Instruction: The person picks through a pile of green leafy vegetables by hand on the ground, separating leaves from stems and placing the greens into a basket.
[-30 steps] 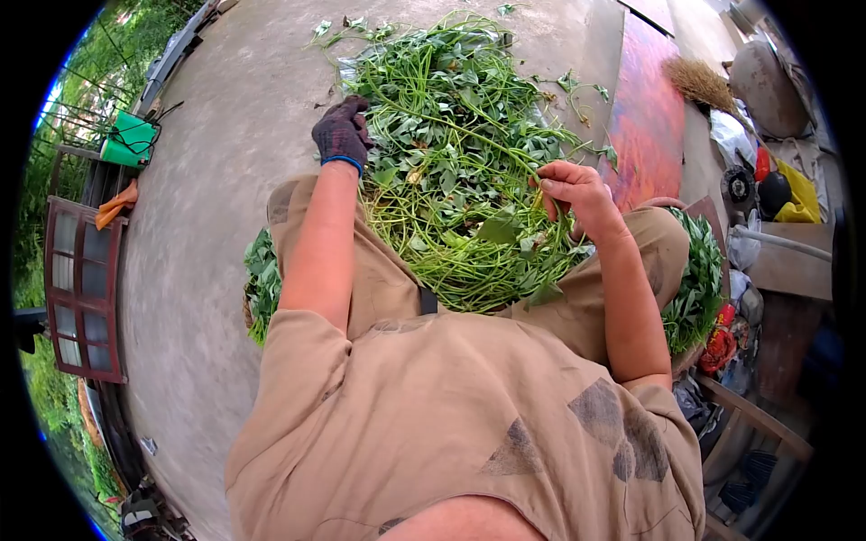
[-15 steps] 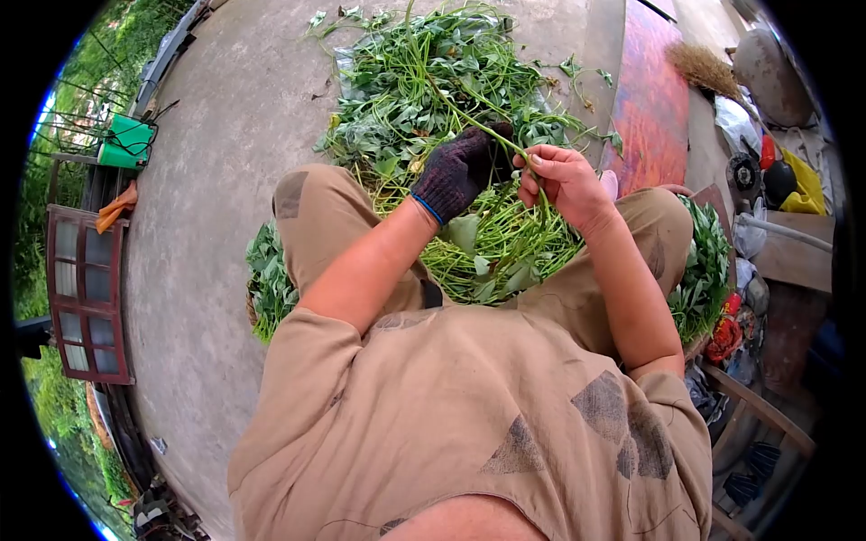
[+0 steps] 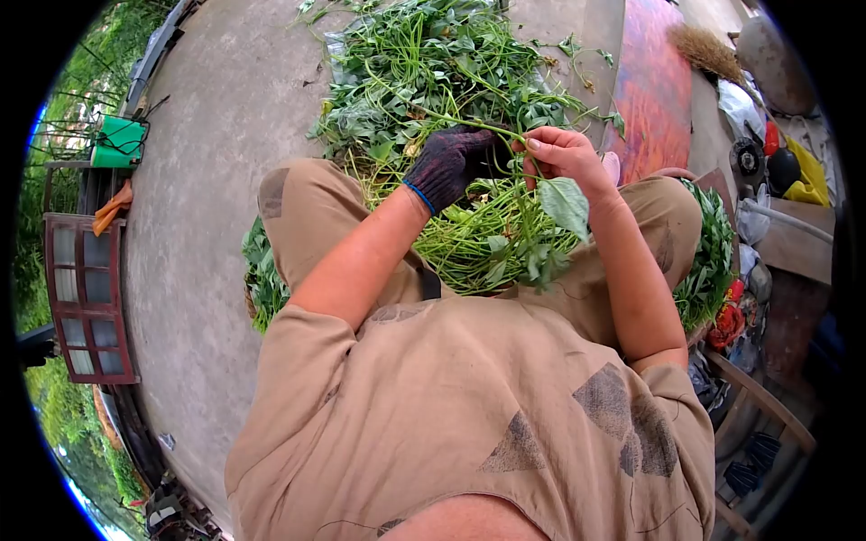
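A large pile of leafy green vines (image 3: pixel 424 72) lies on the ground before me and between my knees. My left hand (image 3: pixel 451 165), in a dark knitted glove with a blue cuff, is closed at a green stem (image 3: pixel 460 120) over the pile. Bare, my right hand (image 3: pixel 564 158) pinches the same stem between thumb and fingers, just right of the glove. A broad leaf (image 3: pixel 566 206) hangs below my right hand. The left fingertips are partly hidden in shadow.
Bundled greens stand beside my left knee (image 3: pixel 264 279) and my right knee (image 3: pixel 708 261). At the right are a reddish board (image 3: pixel 651 90), a straw broom (image 3: pixel 704 51) and a yellow bag (image 3: pixel 806 171). A window frame (image 3: pixel 88 298) and green container (image 3: pixel 117 142) are at the left.
My gloved left hand has come from the pile's left side to beside my right hand and closed at the stem. The stem has tilted lower, and a broad leaf now hangs under my right hand.
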Demonstrator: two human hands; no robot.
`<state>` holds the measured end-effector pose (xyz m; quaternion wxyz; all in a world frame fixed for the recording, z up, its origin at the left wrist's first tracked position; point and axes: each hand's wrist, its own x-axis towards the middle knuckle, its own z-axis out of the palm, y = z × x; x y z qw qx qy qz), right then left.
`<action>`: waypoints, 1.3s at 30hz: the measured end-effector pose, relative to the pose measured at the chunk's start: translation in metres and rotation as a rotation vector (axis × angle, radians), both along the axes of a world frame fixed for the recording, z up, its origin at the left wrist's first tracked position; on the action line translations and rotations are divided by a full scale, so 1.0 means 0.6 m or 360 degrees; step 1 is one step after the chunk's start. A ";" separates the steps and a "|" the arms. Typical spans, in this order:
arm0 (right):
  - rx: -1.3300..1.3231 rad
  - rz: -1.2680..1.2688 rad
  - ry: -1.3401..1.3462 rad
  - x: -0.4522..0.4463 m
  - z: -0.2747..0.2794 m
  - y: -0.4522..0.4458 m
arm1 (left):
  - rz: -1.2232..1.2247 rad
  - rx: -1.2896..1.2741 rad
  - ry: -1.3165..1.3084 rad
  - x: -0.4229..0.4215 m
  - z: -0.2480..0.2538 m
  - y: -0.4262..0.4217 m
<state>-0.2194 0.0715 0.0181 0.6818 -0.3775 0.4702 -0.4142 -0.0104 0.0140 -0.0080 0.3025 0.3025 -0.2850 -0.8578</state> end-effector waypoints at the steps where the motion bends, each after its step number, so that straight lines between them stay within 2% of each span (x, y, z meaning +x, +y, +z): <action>1: -0.0029 -0.0017 0.0130 0.005 0.001 0.002 | 0.0012 -0.0034 -0.0056 0.001 -0.001 -0.001; 5: -0.0231 -0.0067 0.0386 0.034 -0.009 0.005 | 0.0073 -0.0160 -0.0135 0.001 -0.003 -0.006; 9: -0.0505 0.0177 0.1413 0.040 -0.008 0.002 | 0.0002 -0.0331 -0.0316 -0.006 0.002 -0.012; 13: -0.0423 0.0237 0.1561 0.048 -0.003 0.003 | 0.0037 -0.0628 -0.0370 -0.010 0.010 -0.001; 14: -0.0513 0.0159 0.1595 0.048 -0.021 0.001 | 0.0040 -0.0668 -0.0359 -0.011 0.013 0.000; 17: -0.0608 0.0092 0.1795 0.053 -0.036 -0.001 | 0.0026 -0.0651 -0.0377 -0.014 0.006 0.004; 21: -0.0719 -0.0081 0.1774 0.057 -0.055 -0.002 | 0.0019 -0.0510 -0.0428 -0.022 -0.012 0.002; 24: -0.0863 0.0004 0.1705 0.059 -0.047 0.005 | 0.0073 -0.1636 -0.1101 -0.013 -0.040 -0.021; 27: -0.0959 -0.0062 0.1507 0.060 -0.034 0.015 | 0.0515 -0.1772 -0.1514 0.011 -0.082 -0.076; 29: -0.0964 -0.0177 0.1412 0.059 -0.023 0.018 | 0.0523 -0.1594 -0.1759 0.044 -0.097 -0.112; 30: -0.0972 -0.0252 0.1403 0.056 -0.023 0.018 | 0.0624 -0.1877 -0.1736 0.046 -0.086 -0.110; 33: -0.0997 -0.0354 0.1442 0.043 -0.043 0.012 | 0.0309 -0.2838 -0.2071 0.018 -0.026 -0.065; 34: -0.1018 -0.0337 0.1452 0.041 -0.048 0.008 | 0.0270 -0.2909 -0.1995 0.007 -0.033 -0.047; 35: -0.1042 -0.0310 0.1462 0.043 -0.050 0.007 | 0.0095 -0.2886 -0.1965 -0.003 -0.037 -0.029; 37: -0.1095 -0.0337 0.1522 0.053 -0.051 0.010 | 0.0086 -0.2045 -0.1225 -0.020 -0.076 0.002; 39: -0.1221 -0.0411 0.1585 0.063 -0.052 0.014 | -0.0087 -0.0926 -0.0839 -0.021 -0.054 0.025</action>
